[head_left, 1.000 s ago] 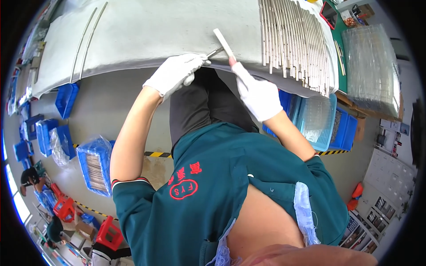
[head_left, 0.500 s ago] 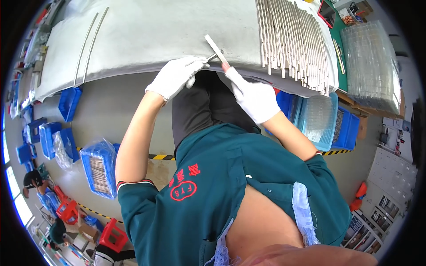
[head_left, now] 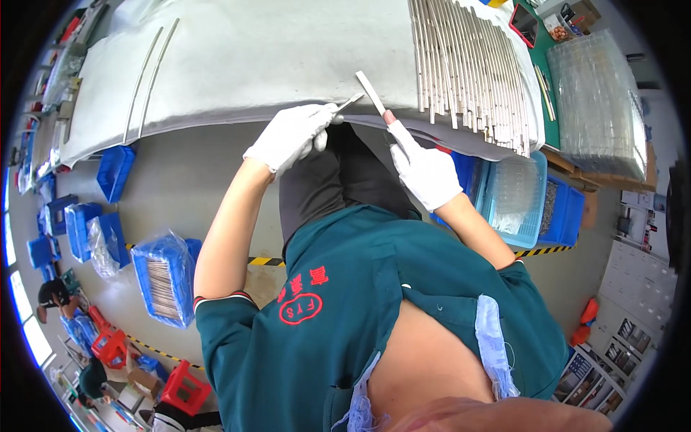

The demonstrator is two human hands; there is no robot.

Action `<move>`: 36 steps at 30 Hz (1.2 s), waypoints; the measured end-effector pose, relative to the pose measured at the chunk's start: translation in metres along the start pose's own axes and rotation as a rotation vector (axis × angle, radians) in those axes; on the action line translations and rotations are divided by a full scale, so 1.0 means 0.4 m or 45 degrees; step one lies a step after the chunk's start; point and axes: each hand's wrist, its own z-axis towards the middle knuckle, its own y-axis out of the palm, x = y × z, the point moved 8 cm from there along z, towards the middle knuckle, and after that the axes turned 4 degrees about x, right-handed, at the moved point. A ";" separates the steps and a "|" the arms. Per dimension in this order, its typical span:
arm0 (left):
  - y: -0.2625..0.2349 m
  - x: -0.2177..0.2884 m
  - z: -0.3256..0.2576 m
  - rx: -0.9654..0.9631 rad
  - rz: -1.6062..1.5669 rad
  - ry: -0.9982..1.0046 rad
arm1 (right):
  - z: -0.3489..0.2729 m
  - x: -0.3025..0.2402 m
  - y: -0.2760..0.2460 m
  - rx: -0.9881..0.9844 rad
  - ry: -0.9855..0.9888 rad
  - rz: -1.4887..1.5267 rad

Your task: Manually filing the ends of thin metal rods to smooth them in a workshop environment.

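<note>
My left hand (head_left: 288, 138), in a white glove, is closed round a slim metal rod (head_left: 351, 101). The rod's tip sticks out toward the upper right; its other end is hidden in the glove. My right hand (head_left: 429, 175), gloved with one fingertip bare, grips a flat pale strip (head_left: 370, 91) that slants up and left. A small gap separates strip and rod tip, both over the near edge of a table with a light grey cloth (head_left: 281, 54). Rows of long metal rods (head_left: 468, 68) lie to the right of my hands.
Two more long rods (head_left: 153, 77) lie at the table's left. Clear plastic trays (head_left: 597, 104) are stacked far right, beside a red-edged tablet (head_left: 523, 25). Blue bins (head_left: 560, 209) and a light-blue basket (head_left: 533, 216) stand below the right edge; a blue crate (head_left: 169, 281) holds rods at left.
The strip has moved right and slightly down with my right hand, away from the rod it was crossing. My left hand has shifted slightly right and stays closed on the rod.
</note>
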 end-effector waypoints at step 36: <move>-0.003 0.025 0.010 0.052 -0.049 0.128 | 0.052 -0.037 -0.021 0.011 -0.035 -0.091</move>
